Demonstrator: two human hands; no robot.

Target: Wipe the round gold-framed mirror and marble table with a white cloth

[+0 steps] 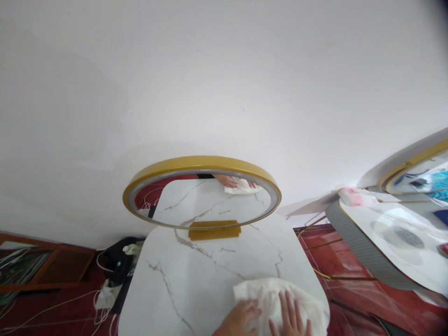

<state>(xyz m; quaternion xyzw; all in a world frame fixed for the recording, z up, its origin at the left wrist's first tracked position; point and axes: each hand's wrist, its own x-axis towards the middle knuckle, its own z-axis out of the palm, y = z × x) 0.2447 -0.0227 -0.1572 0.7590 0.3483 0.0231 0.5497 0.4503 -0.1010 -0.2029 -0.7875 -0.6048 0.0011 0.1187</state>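
A white cloth [308, 303] lies spread over the near right corner of the white marbled tabletop [196, 280]. My left hand [243, 317] rests at the cloth's left edge, its fingers on the fabric. Beside it, my right hand [290, 315] lies flat on the cloth with the fingers spread. A round gold-framed mirror [202, 163] stands at the table's back on a gold base [215, 232]. Both hands and the cloth are reflected in its glass.
On the right is a second white table [381, 228] with a pink-and-white packet [357, 197] and another gold-framed mirror [420, 161]. Cables and a black bag [121, 261] lie left of the marbled table, near a wooden cabinet [61, 266]. A white wall rises behind.
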